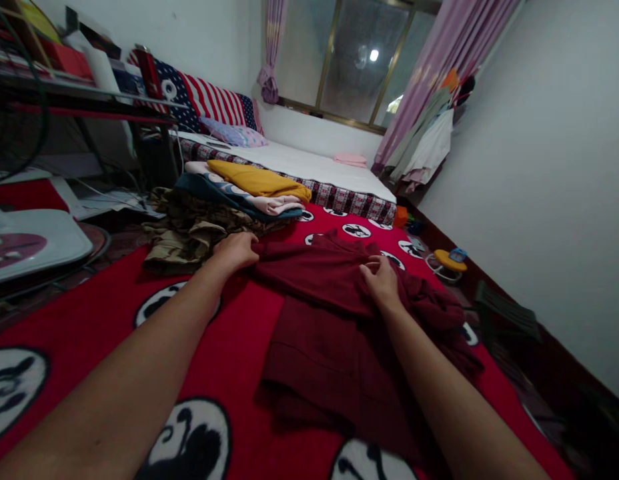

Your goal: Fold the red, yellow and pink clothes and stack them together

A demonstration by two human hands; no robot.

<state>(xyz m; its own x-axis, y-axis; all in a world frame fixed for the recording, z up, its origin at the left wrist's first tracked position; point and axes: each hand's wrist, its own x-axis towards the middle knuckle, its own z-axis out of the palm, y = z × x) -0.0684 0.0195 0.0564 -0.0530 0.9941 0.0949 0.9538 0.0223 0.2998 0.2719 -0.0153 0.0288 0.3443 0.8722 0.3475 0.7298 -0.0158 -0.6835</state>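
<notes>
A maroon sweatshirt (319, 347) lies partly folded on a red blanket (249, 313) with round black-and-white prints. One of its sleeves is laid across the body toward the left. At that sleeve's end, my left hand (237, 252) is closed on the cuff. My right hand (382, 280) has its fingers curled against the fabric near the sleeve's other end, and the fingertips are partly hidden. Bunched maroon cloth spreads to the right of my right wrist. Just beyond my left hand are camouflage clothes (189, 227), with a stack of folded clothes on them, topped by a mustard-yellow garment (259, 177).
A bed (304, 159) with a white sheet stands at the back under the window. To the left is a cluttered desk (89, 90), with a white tray-like surface (34, 243) lower down. On the right are a yellow-topped stool (449, 260) and a dark folding stool (507, 310) along the wall.
</notes>
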